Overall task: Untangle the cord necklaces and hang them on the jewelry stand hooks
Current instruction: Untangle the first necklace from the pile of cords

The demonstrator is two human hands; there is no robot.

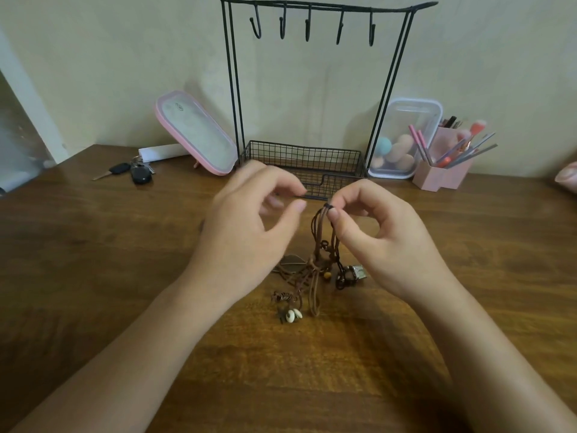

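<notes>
- The cord necklaces (315,267) are one brown tangle in front of you. The upper loops are lifted, while the knotted lower part lies on the surface (125,245).
- White shell beads (293,314) trail out at the near end of the tangle, and a small metallic pendant (357,271) sits on its right side.
- Your right hand (384,242) pinches the top of the gathered loops between thumb and forefinger, so the strands hang down from that point.
- Your left hand (249,226) is blurred. It hovers just beside the strands with thumb and forefinger loosely curled and apart, and no cord shows between them.
- This looks like the untangling step, and early in it, because no strand is free of the bundle.
- The next move probably calls for your left hand to pick out a single cord just below the pinch. Trace it down to the knot and ease it loose rather than pulling, since a hard tug is likely to tighten the crossing strands.
- The jewelry stand (307,156) is beyond your hands against the wall. All five hooks (308,28) on its top bar are bare, so the hanging has not begun.
- Around the stand are keys (137,173) to the left, a pink-rimmed container (196,132) leaning beside it, a clear box of sponges (402,142), and a pink brush holder (437,173).
</notes>
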